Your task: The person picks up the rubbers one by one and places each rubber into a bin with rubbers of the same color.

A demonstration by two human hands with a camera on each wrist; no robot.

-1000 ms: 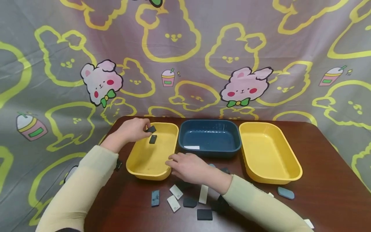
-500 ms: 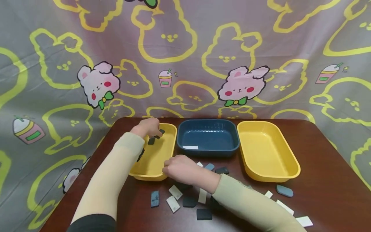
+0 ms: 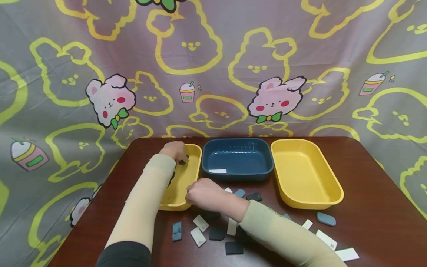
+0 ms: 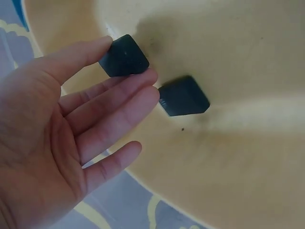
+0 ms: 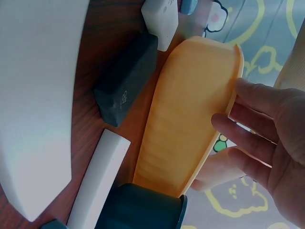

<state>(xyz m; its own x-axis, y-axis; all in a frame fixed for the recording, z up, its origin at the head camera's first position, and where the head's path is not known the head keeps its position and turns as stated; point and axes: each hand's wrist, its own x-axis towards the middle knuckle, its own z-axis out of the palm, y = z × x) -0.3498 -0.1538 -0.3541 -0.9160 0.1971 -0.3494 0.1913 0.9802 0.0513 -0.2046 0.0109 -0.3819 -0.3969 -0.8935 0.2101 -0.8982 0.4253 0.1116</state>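
Note:
In the left wrist view, my left hand [image 4: 95, 109] pinches a black eraser-like block [image 4: 125, 56] between thumb and fingertips. A second black block [image 4: 185, 96] lies just beyond the fingertips on the floor of the left yellow bin [image 3: 180, 196]. From the head view, the left hand [image 3: 174, 150] is over the back part of this bin, partly covering what is below it. My right hand [image 3: 205, 193] is at the bin's near right corner. In the right wrist view, its thumb and fingers hold the rim of the yellow bin [image 5: 186, 109].
A dark blue bin [image 3: 237, 175] with one white block [image 3: 217, 171] inside stands in the middle. Another yellow bin [image 3: 308, 204] is to its right. Several white, black and blue blocks lie on the brown table [image 3: 377, 207] in front; a patterned curtain [image 3: 213, 55] hangs behind.
My left hand has moved right and farther over the left yellow bin, with the black block still pinched. The right hand's fingers have curled in at the bin's near corner.

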